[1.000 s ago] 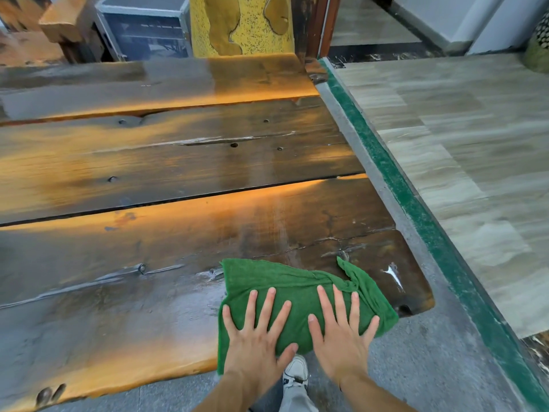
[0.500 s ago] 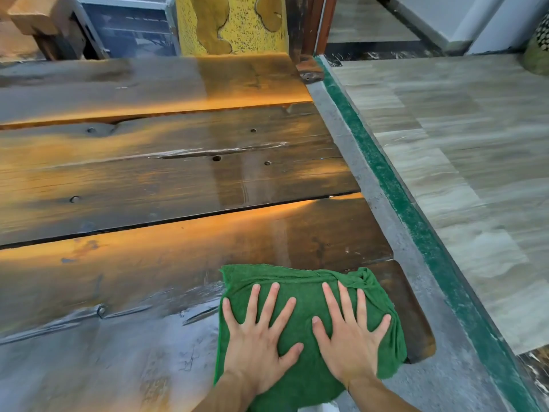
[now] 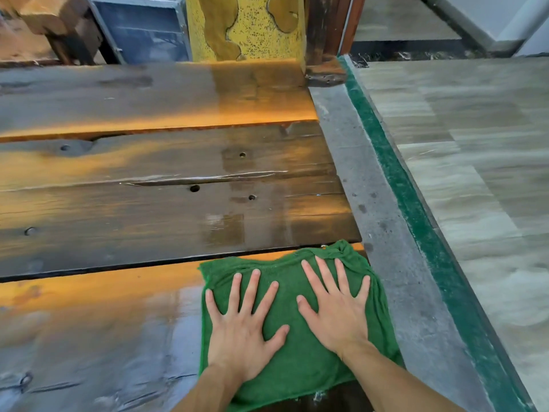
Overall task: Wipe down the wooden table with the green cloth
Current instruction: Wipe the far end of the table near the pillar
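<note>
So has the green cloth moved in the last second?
Yes. The green cloth has slid forward along the wooden table; its far edge now reaches the dark gap between planks, which it lay well short of before.

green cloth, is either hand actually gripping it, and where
Neither grips it: left hand and right hand press flat, fingers spread, on the green cloth.

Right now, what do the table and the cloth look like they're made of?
Table: thick wooden planks, it seems, with visible grain, cracks and knot holes; the glossy sheen suggests varnish or wetness. Cloth: green terry-like fabric, going by its soft looped texture, bunched folds and frayed near edge.
</note>
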Tool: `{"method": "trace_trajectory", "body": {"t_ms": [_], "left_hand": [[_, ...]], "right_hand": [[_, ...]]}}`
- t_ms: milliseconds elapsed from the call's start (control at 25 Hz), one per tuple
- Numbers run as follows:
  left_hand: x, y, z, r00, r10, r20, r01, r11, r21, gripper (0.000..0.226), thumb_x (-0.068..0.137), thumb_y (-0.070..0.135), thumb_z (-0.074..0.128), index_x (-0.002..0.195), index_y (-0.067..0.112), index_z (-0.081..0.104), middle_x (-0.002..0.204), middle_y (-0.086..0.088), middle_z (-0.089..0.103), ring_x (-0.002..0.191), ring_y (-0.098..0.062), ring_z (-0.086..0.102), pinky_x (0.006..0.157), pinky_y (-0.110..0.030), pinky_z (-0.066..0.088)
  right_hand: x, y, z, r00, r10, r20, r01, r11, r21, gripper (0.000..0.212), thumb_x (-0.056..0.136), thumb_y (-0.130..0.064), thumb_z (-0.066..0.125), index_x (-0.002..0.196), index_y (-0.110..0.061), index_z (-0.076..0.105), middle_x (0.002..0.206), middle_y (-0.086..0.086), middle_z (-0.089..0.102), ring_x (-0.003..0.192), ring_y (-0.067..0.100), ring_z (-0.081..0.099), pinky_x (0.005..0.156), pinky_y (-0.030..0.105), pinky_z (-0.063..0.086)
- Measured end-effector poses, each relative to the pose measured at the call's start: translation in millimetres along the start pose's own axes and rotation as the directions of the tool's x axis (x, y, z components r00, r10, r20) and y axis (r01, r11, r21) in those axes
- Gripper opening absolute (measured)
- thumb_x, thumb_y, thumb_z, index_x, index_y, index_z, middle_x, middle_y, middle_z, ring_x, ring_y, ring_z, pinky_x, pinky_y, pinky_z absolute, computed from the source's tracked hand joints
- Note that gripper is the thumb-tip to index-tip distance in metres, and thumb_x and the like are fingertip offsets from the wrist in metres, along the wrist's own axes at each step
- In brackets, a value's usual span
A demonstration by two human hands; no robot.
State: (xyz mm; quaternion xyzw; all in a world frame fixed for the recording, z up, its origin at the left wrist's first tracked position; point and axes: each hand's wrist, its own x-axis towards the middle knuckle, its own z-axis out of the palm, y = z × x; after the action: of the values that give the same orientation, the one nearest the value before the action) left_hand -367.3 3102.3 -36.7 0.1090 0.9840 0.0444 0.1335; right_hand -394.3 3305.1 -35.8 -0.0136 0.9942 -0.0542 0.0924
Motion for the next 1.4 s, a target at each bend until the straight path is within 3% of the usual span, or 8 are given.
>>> {"method": "trace_trajectory", "body": {"t_ms": [240, 360, 560, 720, 1400], "left_hand": [[81.2, -4.6, -21.8, 0.998, -0.068, -0.010, 0.069, 0.997, 0.028, 0.076, 0.092, 0.080, 0.022, 0.157, 0.041, 0.030, 0.167, -0.001, 0.024, 0.152, -0.034, 0.026, 0.107, -0.082, 0.018], [114.3, -14.9, -30.3, 0.997, -0.074, -0.010, 0.074, 0.997, 0.028, 0.075, 0.092, 0.080, 0.016, 0.157, 0.044, 0.026, 0.168, 0.002, 0.021, 0.153, -0.032, 0.023, 0.108, -0.081, 0.015], [169.3, -34.6, -50.6, 0.991, -0.117, -0.067, 0.117, 0.993, 0.001, 0.077, 0.084, 0.083, -0.009, 0.155, 0.054, -0.006, 0.167, 0.010, -0.016, 0.156, -0.025, -0.009, 0.112, -0.075, -0.005], [216.7, -50.5, -68.8, 0.989, -0.140, -0.041, 0.141, 0.990, 0.022, 0.076, 0.081, 0.082, -0.008, 0.151, 0.055, -0.020, 0.165, 0.011, -0.027, 0.154, -0.023, -0.020, 0.113, -0.074, -0.007], [465.5, -125.2, -130.9, 0.988, -0.085, -0.126, 0.089, 0.996, 0.021, 0.071, 0.090, 0.080, 0.004, 0.154, 0.055, -0.012, 0.168, 0.008, -0.021, 0.155, -0.024, -0.018, 0.113, -0.075, -0.007]], "right_hand": [[83.6, 9.2, -16.4, 1.000, -0.026, -0.006, 0.026, 0.999, 0.038, 0.067, 0.093, -0.069, 0.015, 0.153, -0.052, -0.007, 0.163, -0.018, -0.015, 0.153, 0.020, -0.012, 0.110, 0.073, -0.014], [114.4, 6.6, -22.4, 1.000, -0.025, -0.018, 0.025, 0.999, 0.019, 0.067, 0.092, -0.068, 0.012, 0.153, -0.051, -0.011, 0.164, -0.016, -0.016, 0.153, 0.021, -0.012, 0.110, 0.073, -0.014], [174.9, 2.5, -34.9, 0.997, -0.073, 0.018, 0.073, 0.997, -0.003, 0.066, 0.093, -0.068, 0.008, 0.153, -0.050, -0.014, 0.163, -0.016, -0.022, 0.152, 0.021, -0.017, 0.110, 0.074, -0.012], [228.4, -5.4, -44.3, 0.997, -0.066, 0.025, 0.067, 0.998, -0.016, 0.064, 0.096, -0.068, 0.012, 0.153, -0.051, -0.015, 0.163, -0.016, -0.024, 0.152, 0.020, -0.020, 0.110, 0.073, -0.012], [494.9, -24.6, -83.4, 1.000, -0.003, -0.025, 0.002, 0.999, -0.032, 0.066, 0.094, -0.072, 0.011, 0.153, -0.051, -0.011, 0.164, -0.015, -0.022, 0.152, 0.018, -0.017, 0.113, 0.072, -0.009]]}}
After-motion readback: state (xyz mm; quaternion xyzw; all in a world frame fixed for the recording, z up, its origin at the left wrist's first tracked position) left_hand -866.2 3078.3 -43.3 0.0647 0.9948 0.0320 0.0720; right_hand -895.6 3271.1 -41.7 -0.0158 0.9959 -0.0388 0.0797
